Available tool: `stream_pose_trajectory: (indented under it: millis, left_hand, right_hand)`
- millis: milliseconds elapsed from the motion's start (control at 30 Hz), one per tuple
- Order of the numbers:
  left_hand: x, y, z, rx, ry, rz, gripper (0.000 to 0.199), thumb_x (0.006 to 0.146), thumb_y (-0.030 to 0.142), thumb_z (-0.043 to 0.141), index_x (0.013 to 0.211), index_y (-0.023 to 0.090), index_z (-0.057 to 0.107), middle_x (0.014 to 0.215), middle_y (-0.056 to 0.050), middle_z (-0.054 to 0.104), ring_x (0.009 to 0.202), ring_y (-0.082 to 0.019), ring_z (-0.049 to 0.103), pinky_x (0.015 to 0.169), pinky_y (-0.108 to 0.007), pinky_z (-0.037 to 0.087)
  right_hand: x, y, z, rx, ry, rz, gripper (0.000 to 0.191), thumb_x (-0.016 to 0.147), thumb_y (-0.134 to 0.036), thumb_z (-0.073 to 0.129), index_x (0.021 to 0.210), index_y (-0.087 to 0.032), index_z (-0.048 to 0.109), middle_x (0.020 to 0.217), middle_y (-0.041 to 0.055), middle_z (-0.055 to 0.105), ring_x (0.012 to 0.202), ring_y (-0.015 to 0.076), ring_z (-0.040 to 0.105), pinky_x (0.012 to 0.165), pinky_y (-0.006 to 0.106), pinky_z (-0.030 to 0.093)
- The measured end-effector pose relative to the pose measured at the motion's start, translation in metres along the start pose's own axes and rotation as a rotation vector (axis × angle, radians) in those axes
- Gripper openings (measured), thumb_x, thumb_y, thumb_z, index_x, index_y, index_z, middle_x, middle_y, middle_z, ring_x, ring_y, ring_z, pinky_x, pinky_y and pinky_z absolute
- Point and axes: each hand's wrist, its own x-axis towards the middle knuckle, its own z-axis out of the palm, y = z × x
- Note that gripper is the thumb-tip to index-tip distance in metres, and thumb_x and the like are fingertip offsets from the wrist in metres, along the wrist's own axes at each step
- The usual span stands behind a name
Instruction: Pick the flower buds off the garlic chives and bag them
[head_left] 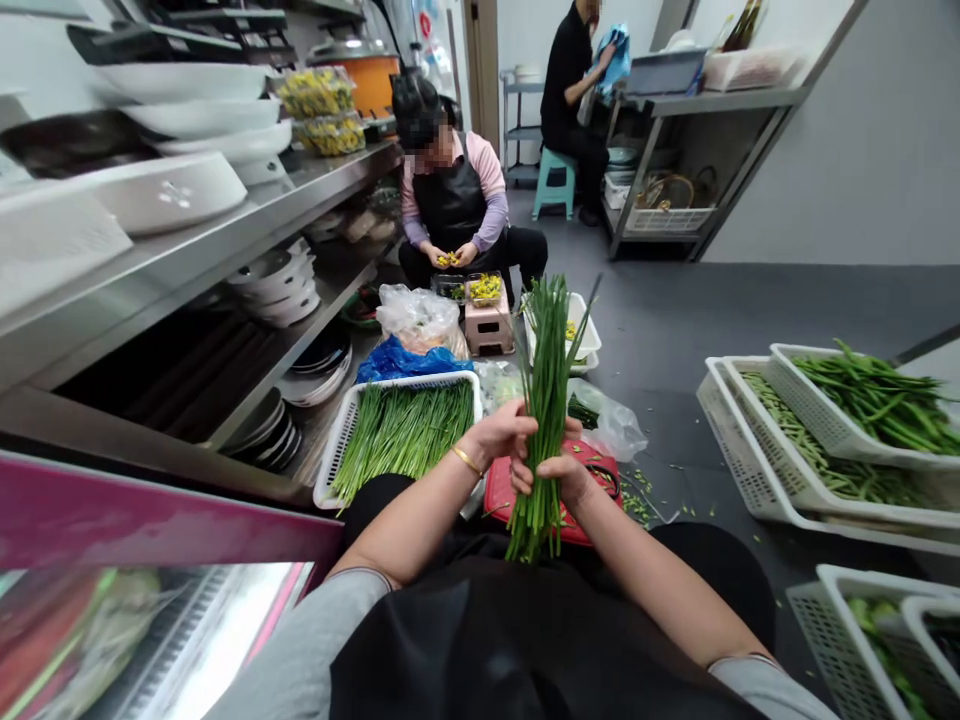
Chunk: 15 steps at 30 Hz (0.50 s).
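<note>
A tall bunch of garlic chives (551,350) stands nearly upright before my lap, cut ends down. My left hand (496,433), wearing a gold bracelet, closes on it from the left around mid-height. Slightly lower, my right hand (564,474) wraps the stems from the right. Beneath the bunch is a red surface (501,490) with trimmings on and around it, partly hidden by my hands. To the left, a white basket (324,470) holds many more garlic chives (409,435) laid side by side.
A co-worker (454,190) sits ahead, handling yellow flowers beside a pink stool (489,330). Another person (570,100) sits farther back. Metal shelving (300,190) with dishes runs along the left. White baskets (739,450) of green beans and peppers stand at right. Clippings litter the floor.
</note>
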Motion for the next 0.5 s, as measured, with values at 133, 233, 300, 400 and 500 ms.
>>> stream_pose_trajectory:
  millis: [133,233,300,400,500]
  left_hand:
    - [-0.004,-0.004,0.002,0.075,-0.052,-0.026,0.078,0.046,0.045,0.088,0.112,0.012,0.064,0.092,-0.014,0.074,0.085,-0.027,0.069,0.077,-0.033,0.052]
    - [-0.004,0.001,0.006,0.167,0.075,-0.018,0.061,0.049,0.032,0.086,0.104,0.014,0.066,0.083,-0.008,0.073,0.076,-0.02,0.067,0.073,-0.03,0.05]
    - [-0.003,0.002,0.008,0.261,0.196,-0.013,0.04,0.054,0.027,0.082,0.088,0.013,0.067,0.074,-0.005,0.07,0.067,-0.016,0.063,0.066,-0.026,0.048]
    - [-0.003,0.002,0.009,0.373,0.313,0.002,0.018,0.058,0.021,0.075,0.066,0.013,0.062,0.061,-0.001,0.063,0.056,-0.011,0.055,0.054,-0.022,0.041]
    - [-0.002,0.003,0.007,0.385,0.342,0.009,0.013,0.058,0.019,0.071,0.06,0.013,0.059,0.055,0.002,0.057,0.05,-0.009,0.049,0.049,-0.021,0.037]
  right_hand:
    - [0.006,0.003,-0.006,0.012,-0.042,0.022,0.042,0.058,-0.053,0.065,0.079,-0.02,0.05,0.052,-0.0056,0.043,0.046,0.0109,0.044,0.048,0.028,0.044]
    - [0.01,0.004,-0.011,-0.008,-0.027,0.057,0.045,0.057,-0.056,0.066,0.079,-0.019,0.054,0.051,-0.0051,0.044,0.047,0.0125,0.047,0.054,0.033,0.05]
    - [0.014,0.003,-0.014,-0.041,-0.008,0.088,0.053,0.053,-0.061,0.068,0.083,-0.018,0.058,0.056,-0.0014,0.052,0.054,0.0173,0.056,0.059,0.038,0.053]
    - [0.017,0.0,-0.02,-0.123,0.05,0.146,0.058,0.054,-0.063,0.071,0.089,-0.017,0.063,0.07,0.0059,0.065,0.069,0.024,0.065,0.066,0.043,0.055]
    - [0.016,-0.006,-0.029,-0.219,0.141,0.203,0.056,0.057,-0.059,0.076,0.092,-0.017,0.066,0.077,0.0082,0.069,0.076,0.0253,0.068,0.073,0.043,0.055]
